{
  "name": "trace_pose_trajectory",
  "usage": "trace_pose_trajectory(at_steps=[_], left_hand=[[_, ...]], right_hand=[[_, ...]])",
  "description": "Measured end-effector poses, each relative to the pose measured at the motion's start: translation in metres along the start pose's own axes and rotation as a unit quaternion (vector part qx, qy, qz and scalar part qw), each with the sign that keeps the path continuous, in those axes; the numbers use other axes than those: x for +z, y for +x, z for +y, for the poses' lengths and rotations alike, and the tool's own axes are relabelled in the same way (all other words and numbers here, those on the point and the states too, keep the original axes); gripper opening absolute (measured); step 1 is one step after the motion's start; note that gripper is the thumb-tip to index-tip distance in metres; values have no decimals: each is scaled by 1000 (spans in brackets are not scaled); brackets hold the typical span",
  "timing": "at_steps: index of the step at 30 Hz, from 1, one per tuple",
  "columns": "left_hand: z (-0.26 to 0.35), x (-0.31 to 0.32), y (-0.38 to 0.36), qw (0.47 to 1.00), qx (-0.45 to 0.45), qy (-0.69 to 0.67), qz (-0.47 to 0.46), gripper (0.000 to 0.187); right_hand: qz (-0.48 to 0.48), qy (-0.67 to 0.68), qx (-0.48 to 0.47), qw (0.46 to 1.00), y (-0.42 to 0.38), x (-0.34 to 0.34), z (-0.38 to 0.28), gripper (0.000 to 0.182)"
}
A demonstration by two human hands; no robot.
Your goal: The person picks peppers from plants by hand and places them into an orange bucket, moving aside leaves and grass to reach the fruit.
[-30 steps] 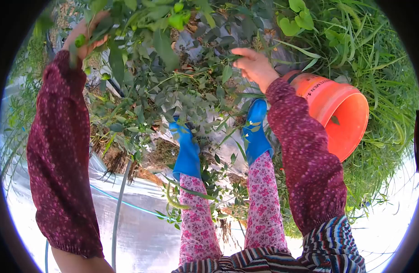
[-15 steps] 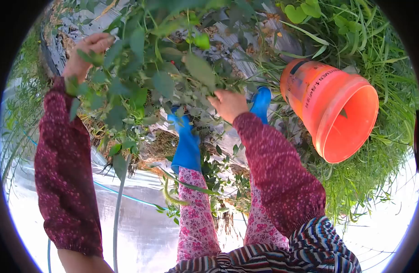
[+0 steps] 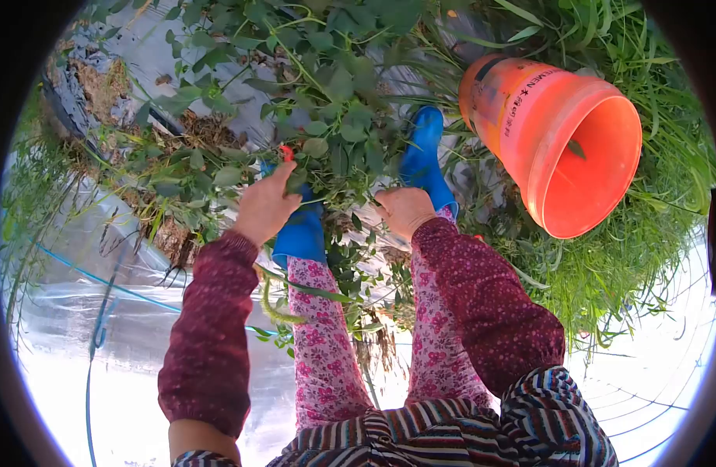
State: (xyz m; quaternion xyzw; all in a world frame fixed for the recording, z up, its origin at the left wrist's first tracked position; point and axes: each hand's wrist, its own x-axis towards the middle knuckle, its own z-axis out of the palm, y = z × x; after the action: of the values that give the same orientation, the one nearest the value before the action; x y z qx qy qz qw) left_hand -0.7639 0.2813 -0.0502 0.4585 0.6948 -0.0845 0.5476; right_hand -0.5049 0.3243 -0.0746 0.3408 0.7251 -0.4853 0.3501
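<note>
Low in the leafy plant [image 3: 342, 93], my left hand [image 3: 266, 204] has its index finger stretched up to a small red fruit [image 3: 286, 152], which looks like a pepper. The thumb stands apart from that finger, and the other fingers are partly hidden. To the right, my right hand [image 3: 406, 210] is closed at the edge of the foliage, its fingertips bent around a leafy stem that leaves partly cover. Both hands are in front of the blue boots [image 3: 302, 233].
An orange-red bucket [image 3: 521, 117] lies tilted on the grass [image 3: 669, 156] at the right, its mouth facing me, with a leaf inside. Plastic sheeting [image 3: 140, 47] covers the ground under the plants. A thin blue hose [image 3: 140, 296] crosses the lower left.
My left hand has come down and right from the upper-left foliage to the red fruit. My right hand has shifted slightly down. The foliage has swung away from the camera.
</note>
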Motion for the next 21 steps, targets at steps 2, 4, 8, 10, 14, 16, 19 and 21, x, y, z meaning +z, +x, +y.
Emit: trace_pose_trajectory(at_steps=[2,4,8,10,14,16,19,21], left_hand=[[-5,35,28,997,-25,58,-32,35],[-6,63,39,990,-52,118,-61,37],[-15,151,32,908,309,251,-135,22],[31,155,4,966,156,150,-141,22],[66,160,-23,997,-51,6,-63,32],[71,170,-27,997,-38,-9,-61,34],[99,158,-17,995,-40,-27,-82,37],[126,148,-19,984,-52,-144,-89,40]], right_hand=[[5,-11,-10,1000,-1,6,7,20],[4,-26,-19,999,3,14,20,19],[-61,-47,51,996,-3,17,56,21],[-62,-43,62,995,-11,9,53,24],[44,47,77,995,-16,-5,56,45],[93,120,142,978,-27,-26,46,54],[197,263,247,911,-39,-38,29,53],[196,295,252,901,-39,-17,32,45]])
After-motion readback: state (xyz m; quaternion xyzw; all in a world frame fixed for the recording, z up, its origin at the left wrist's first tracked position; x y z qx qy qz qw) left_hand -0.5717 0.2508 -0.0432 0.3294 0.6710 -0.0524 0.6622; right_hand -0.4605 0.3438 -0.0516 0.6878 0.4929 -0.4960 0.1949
